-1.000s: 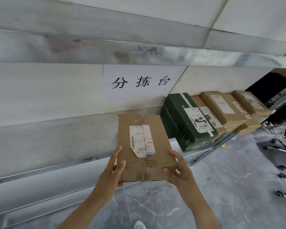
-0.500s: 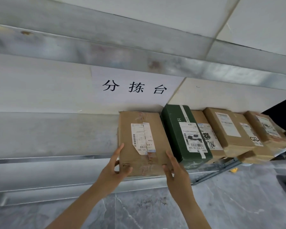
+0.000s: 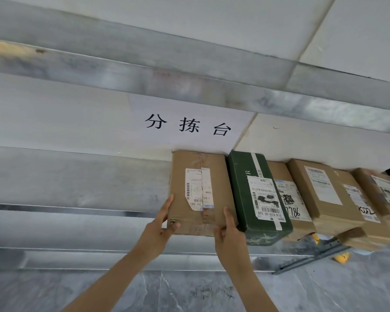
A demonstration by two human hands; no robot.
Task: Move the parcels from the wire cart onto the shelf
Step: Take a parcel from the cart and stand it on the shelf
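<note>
brown parcel (image 3: 198, 192) on shelf (image 3: 77, 183), gripped by both hands.

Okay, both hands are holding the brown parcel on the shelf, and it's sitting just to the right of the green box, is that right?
Not quite. The head view shows the left hand and right hand holding the brown parcel on the shelf, but it sits just to the left of the green box, not the right.
</note>
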